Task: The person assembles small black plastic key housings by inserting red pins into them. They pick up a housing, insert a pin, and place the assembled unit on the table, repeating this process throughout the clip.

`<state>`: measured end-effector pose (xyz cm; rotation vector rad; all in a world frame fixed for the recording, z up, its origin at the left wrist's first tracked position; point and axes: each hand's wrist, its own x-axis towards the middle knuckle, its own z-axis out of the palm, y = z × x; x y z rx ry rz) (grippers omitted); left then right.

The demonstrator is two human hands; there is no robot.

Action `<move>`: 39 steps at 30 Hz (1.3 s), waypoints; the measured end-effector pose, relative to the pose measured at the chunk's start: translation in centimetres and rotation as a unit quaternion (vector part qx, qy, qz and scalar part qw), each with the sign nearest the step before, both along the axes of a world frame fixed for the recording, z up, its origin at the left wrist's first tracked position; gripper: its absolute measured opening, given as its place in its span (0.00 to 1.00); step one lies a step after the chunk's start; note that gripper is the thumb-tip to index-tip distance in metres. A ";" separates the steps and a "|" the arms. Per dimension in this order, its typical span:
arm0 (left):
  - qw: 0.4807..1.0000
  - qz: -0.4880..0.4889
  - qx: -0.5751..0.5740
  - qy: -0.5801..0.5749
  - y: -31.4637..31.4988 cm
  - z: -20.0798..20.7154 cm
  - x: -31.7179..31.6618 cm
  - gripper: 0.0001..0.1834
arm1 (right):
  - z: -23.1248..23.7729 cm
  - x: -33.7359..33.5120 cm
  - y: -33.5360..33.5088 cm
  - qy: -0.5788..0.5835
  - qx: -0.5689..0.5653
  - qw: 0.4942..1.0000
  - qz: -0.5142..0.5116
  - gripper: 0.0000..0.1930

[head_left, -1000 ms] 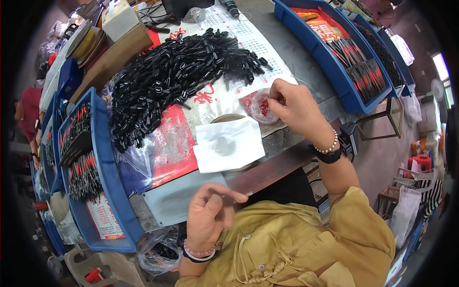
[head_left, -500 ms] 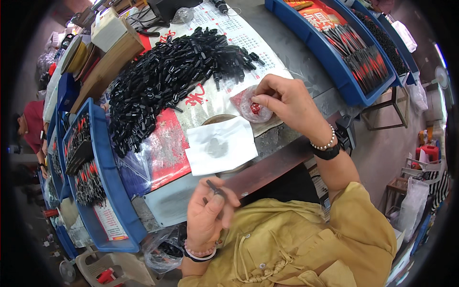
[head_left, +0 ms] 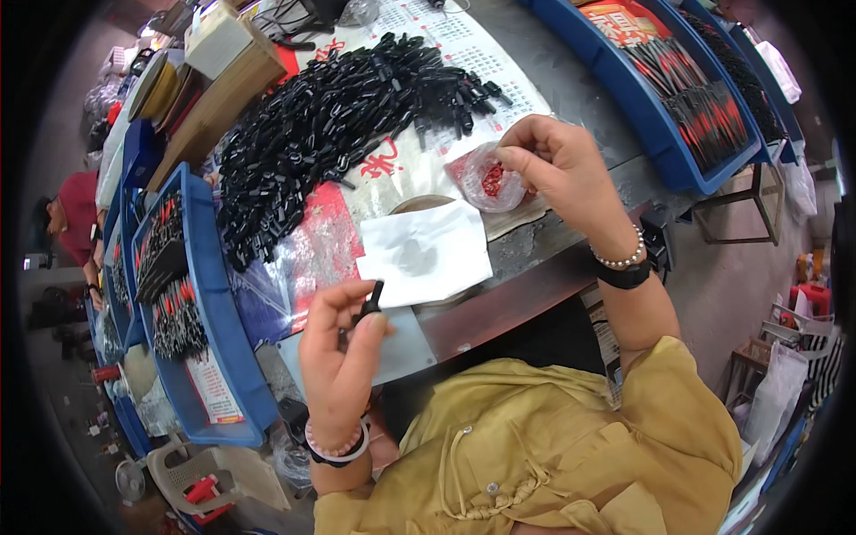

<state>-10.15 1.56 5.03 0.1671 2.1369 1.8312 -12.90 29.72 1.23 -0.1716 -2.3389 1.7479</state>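
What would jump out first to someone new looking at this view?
The big heap of small black parts, spread over the printed sheet on the bench, would likely grab the eye first. Next come two blue trays flanking it, the left tray and the right tray. Nearer, the left hand holds a dark piece beside white paper.

The left hand (head_left: 339, 357) has shifted leftward, and the black piece (head_left: 374, 300) between its thumb and fingers now leans right. The right hand (head_left: 571, 174) has lifted, leaving the red pieces (head_left: 492, 182) just below its fingertips.
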 end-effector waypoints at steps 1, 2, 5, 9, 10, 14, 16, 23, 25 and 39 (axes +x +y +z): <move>1.000 -0.004 -0.020 0.022 0.3 0.0 -0.3 0.12 | 0.2 0.0 -0.1 0.004 -0.019 1.000 0.004 0.08; 0.998 -0.025 -0.044 0.036 0.4 0.2 -0.7 0.12 | 0.4 0.1 -0.3 0.008 -0.037 0.999 0.007 0.07; 0.965 -0.127 -0.176 0.149 0.8 0.1 -2.4 0.11 | 1.2 1.4 -0.6 -0.001 -0.059 0.998 0.010 0.05; 0.896 -0.178 -0.243 0.327 2.0 -0.8 -3.8 0.12 | 2.0 4.1 -0.9 0.023 -0.011 0.999 0.047 0.04; 0.880 -0.183 -0.278 0.338 2.2 -1.0 -3.9 0.12 | 2.1 4.6 -0.9 0.032 0.003 0.998 0.060 0.04; 0.815 -0.202 -0.394 0.373 3.1 -1.5 -3.9 0.15 | 1.9 6.0 -1.2 0.052 0.011 0.996 0.074 0.03; 0.790 -0.215 -0.433 0.378 3.4 -1.5 -3.9 0.17 | 1.9 6.5 -1.3 0.047 -0.009 0.996 0.081 0.04; 0.850 -0.176 -0.320 0.380 3.5 -0.3 -3.5 0.17 | 1.0 7.1 -2.0 0.017 -0.133 0.985 0.110 0.04; 0.904 -0.140 -0.236 0.328 3.2 0.4 -2.4 0.16 | 0.6 7.1 -2.9 -0.011 -0.189 0.973 0.129 0.04; 0.995 -0.033 -0.018 0.096 3.4 -0.5 3.8 0.10 | 0.4 7.4 -7.1 -0.167 -0.468 0.858 0.130 0.08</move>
